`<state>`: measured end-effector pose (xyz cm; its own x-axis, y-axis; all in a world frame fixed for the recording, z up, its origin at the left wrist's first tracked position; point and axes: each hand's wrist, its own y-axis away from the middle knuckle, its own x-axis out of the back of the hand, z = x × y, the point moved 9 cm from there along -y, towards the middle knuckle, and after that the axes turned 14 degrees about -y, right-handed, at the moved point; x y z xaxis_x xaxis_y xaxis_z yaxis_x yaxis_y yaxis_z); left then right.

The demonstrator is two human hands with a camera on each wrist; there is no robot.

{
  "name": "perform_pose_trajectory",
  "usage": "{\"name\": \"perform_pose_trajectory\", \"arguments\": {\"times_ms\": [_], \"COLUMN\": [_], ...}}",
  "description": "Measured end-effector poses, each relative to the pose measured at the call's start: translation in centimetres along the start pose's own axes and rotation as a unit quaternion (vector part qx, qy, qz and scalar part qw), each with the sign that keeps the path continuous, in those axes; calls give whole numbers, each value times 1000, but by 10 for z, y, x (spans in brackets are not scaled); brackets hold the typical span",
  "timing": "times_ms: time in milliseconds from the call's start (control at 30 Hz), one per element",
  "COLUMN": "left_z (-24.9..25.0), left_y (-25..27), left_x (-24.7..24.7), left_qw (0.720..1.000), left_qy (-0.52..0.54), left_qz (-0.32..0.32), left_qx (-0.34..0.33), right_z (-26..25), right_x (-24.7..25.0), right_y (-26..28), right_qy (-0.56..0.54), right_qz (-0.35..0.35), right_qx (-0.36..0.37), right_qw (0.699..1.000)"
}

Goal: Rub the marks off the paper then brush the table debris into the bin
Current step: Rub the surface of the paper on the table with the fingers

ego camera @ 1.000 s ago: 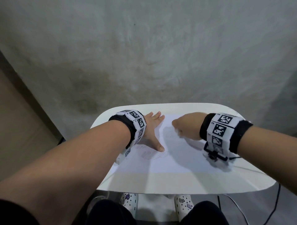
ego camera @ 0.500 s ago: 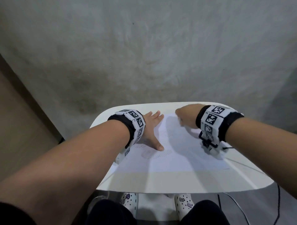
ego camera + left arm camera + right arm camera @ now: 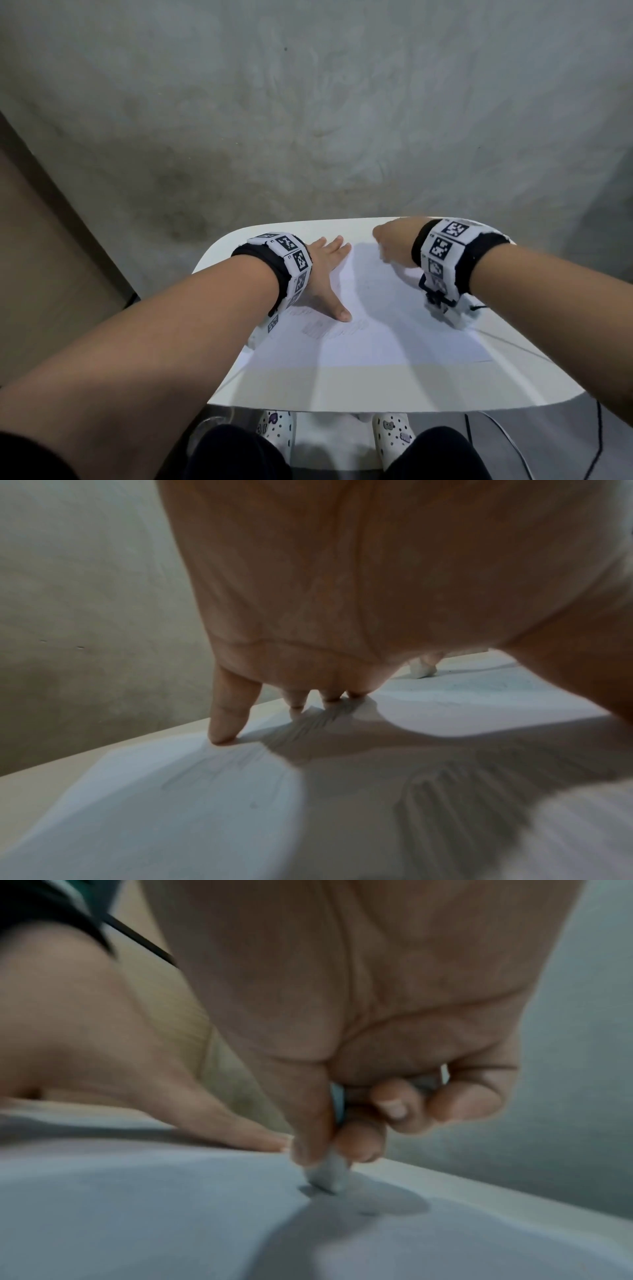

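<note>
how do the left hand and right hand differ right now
The left hand lies flat with fingers spread, pressing the paper; the right hand is curled, pinching an eraser. The left holds nothing; the right presses the eraser's tip on the sheet near its far edge. Both wear marker wristbands.

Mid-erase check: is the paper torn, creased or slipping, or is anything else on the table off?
Nothing stands out. The paper lies flat on the white table, no tear or crease showing. The left hand presses it down with spread fingers; the right hand pinches the eraser tip-down near the far edge. Faint marks remain.
</note>
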<state>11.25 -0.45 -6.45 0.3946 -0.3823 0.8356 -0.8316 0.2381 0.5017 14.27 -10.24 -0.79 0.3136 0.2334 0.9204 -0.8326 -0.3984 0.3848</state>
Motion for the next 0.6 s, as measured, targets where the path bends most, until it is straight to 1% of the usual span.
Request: {"name": "perform_pose_trajectory", "arguments": {"times_ms": [100, 133, 167, 233, 300, 367, 400, 433, 500, 567, 600], "left_z": [-1, -1, -1, -1, -1, 0, -1, -1, 0, 0, 0], "left_y": [-1, -1, -1, -1, -1, 0, 0, 1, 1, 1, 1], "left_x": [-1, -1, -1, 0, 0, 0, 0, 1, 1, 0, 0], "left_qw": [1000, 1000, 1000, 1000, 1000, 1000, 1000, 1000, 1000, 1000, 1000], "left_qy": [-7, -8, -5, 4, 2, -4, -6, -4, 4, 4, -1], "left_qz": [1, 1, 3, 12, 14, 10, 9, 10, 14, 12, 10], "left_qx": [-3, -4, -3, -3, -3, -3, -3, -3, -3, -3, -4], "right_z": [-30, -28, -20, -4, -17, -37, -37, -29, -12, -17, -25], "right_x": [-21, -22, -16, -6, -10, -23, -26, -23, -11, -12, -18], "right_y": [12, 12, 10, 10, 13, 20, 20, 17, 14, 15, 16], "right_qy": [-24, -42, -55, -39, -1, 13, -2, -18, -19, 8, 17], "right_qz": [-41, -40, -27, -1, 3, -28, -45, -50, -25, -1, -7], "right_qx": [56, 57, 41, 0, 20, 65, 67, 51, 10, 22, 43], "right_qw": [997, 997, 997, 999, 1000, 997, 997, 997, 999, 1000, 999]}}
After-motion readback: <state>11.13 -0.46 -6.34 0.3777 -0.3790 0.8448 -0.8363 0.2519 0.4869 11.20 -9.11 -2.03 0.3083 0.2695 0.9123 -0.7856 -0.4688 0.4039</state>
